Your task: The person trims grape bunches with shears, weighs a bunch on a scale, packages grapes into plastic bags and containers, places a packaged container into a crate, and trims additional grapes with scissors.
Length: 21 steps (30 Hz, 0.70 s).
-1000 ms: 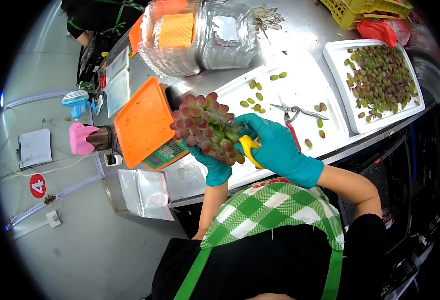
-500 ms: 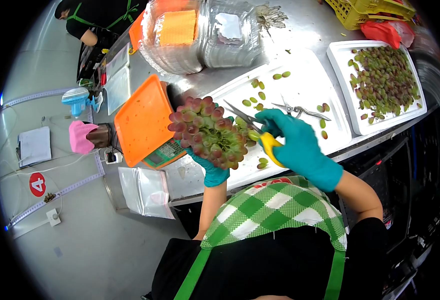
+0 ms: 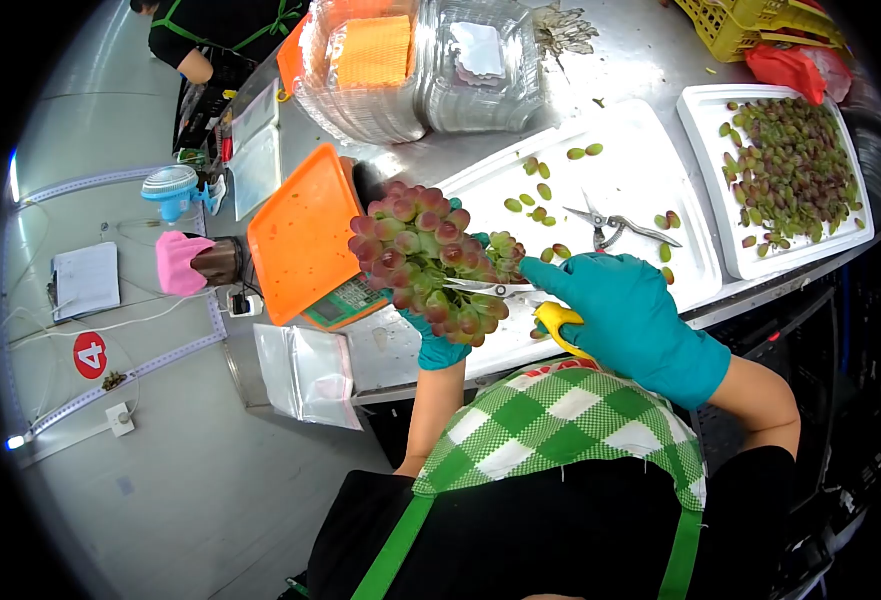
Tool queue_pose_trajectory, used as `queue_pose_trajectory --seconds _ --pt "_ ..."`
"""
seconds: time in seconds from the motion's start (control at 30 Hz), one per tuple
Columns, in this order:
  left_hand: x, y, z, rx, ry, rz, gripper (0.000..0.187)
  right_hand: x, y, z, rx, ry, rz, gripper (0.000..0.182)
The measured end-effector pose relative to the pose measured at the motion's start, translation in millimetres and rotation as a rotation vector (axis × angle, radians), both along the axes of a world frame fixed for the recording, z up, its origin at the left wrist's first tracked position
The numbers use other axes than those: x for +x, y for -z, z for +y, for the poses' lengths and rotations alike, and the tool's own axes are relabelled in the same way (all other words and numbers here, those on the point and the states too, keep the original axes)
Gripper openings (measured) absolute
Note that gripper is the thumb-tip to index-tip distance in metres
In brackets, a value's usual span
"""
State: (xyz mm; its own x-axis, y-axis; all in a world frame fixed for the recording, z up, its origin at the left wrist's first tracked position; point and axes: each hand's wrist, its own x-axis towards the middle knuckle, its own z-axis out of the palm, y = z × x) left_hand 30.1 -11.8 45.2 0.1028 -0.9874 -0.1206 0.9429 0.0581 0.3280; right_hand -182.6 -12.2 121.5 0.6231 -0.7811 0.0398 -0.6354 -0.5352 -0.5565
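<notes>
A bunch of red-green grapes (image 3: 422,240) rests in my left hand (image 3: 440,345), which wears a teal glove and grips it from below; most of its fingers are hidden behind the fruit. My right hand (image 3: 630,318), gloved in teal too, is closed on yellow-handled scissors (image 3: 560,325). Their blades reach into the lower right side of the bunch, so the tips are hidden among grapes. Under both hands lies a white tray (image 3: 660,160) with several loose grapes and a pair of pruning shears (image 3: 622,229).
To the left stands a scale with an orange pan (image 3: 305,235). Stacked clear plastic boxes (image 3: 480,85) sit at the back. Another white tray (image 3: 705,150) on the right holds many loose grapes (image 3: 790,165). A yellow crate (image 3: 730,25) and a co-worker (image 3: 220,25) are farther off.
The scissors have swung from above the bunch's right side to lower, with blades now among the grapes. The bunch has tilted in my left hand. The whole view has shifted slightly.
</notes>
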Motion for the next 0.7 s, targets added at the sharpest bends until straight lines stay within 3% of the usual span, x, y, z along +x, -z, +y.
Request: queue_pose_trajectory --seconds 0.2,0.33,0.43,0.47,0.57,0.7 --pt "0.8 2.9 1.0 0.128 -0.003 -0.086 0.061 0.5 0.0 -2.4 -0.003 0.027 -0.049 0.046" --pt "-18.9 -16.5 3.7 0.009 0.084 -0.529 0.064 10.1 9.8 0.2 0.455 0.204 -0.504 0.051" --pt "-30.7 -12.8 13.5 0.274 -0.01 -0.564 0.066 28.2 19.0 -2.7 0.361 0.258 -0.75 0.045" --pt "-33.8 -13.8 16.7 0.259 0.034 -0.571 0.066 30.1 19.2 -3.8 0.401 0.234 -0.638 0.045" --pt "-32.7 -0.8 24.4 0.288 0.083 -0.519 0.065 39.9 19.4 -1.4 0.21 0.291 -0.501 0.042" --pt "-36.8 -1.4 27.6 0.362 0.045 -0.494 0.065 44.9 23.4 1.6 0.209 0.315 -0.459 0.039"
